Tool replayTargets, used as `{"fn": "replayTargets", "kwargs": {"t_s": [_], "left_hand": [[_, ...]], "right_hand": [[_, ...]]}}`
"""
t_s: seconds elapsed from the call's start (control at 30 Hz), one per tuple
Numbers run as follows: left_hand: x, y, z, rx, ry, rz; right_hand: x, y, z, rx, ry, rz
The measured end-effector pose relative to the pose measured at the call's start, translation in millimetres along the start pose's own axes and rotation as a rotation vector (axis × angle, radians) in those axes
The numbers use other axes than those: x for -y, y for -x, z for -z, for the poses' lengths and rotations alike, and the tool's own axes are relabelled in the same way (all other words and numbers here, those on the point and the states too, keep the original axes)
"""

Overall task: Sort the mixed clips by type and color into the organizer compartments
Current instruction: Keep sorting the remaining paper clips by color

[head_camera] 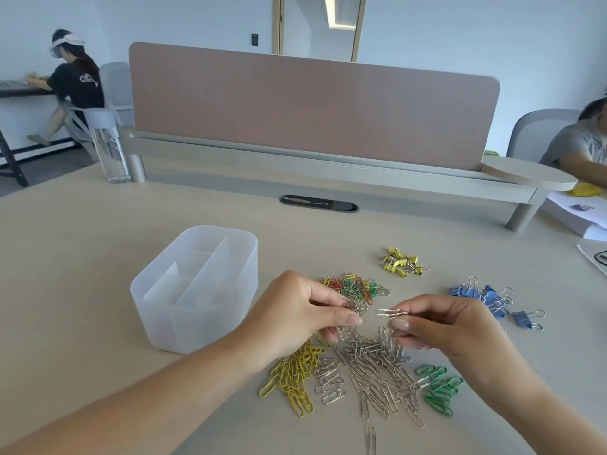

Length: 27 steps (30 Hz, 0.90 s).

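Fingers [427,303] of our right hand [460,326] pinched one silver clip [391,312] over the silver pile [371,372]. Fingers [345,318] of our left hand [295,313] curled, pinching a small silver bunch [354,306] at the near edge of the mixed pile [354,289]. Yellow paper clips [295,376] lay left of the silver pile, green paper clips [440,389] right. Farther back right: yellow binder clips [402,266], blue binder clips [489,300]. The organizer [157,310] stood left on the desk [98,241].

Place: open-plan office.
Signs: desk [98,224] w/ divider [312,103], cable port [318,203], chair [535,129], person [581,149] at next desk.
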State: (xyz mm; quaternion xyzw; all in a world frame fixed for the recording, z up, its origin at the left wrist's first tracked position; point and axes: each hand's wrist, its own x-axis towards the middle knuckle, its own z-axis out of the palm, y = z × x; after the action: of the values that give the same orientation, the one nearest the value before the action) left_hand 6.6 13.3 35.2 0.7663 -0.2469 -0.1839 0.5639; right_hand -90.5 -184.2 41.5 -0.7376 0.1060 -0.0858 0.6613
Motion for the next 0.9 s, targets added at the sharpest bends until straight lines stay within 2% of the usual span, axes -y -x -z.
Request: {"fn": "replayTargets", "kwargs": {"t_s": [0.23,0.43,0.67,0.9], "left_hand": [[-9.5,1.1,10.1,0.005,-0.009,-0.042],[-26.5,7.5,37.2,0.019,-0.026,-0.106],[-40.8,9.6,119.5,-0.141,-0.062,-0.11],[-25.2,21.8,193.5,-0.346,-0.141,0.002]], "right_hand": [[9.4,1.6,1.1,-0.011,0.023,-0.053],[33.6,-5.1,-19.7,0.02,-0.11,-0.004],[63.8,-35.9,-65.7,0.105,-0.106,0.108],[80.1,-70.5,-139.7,0.283,-0.064,0.066]]}}
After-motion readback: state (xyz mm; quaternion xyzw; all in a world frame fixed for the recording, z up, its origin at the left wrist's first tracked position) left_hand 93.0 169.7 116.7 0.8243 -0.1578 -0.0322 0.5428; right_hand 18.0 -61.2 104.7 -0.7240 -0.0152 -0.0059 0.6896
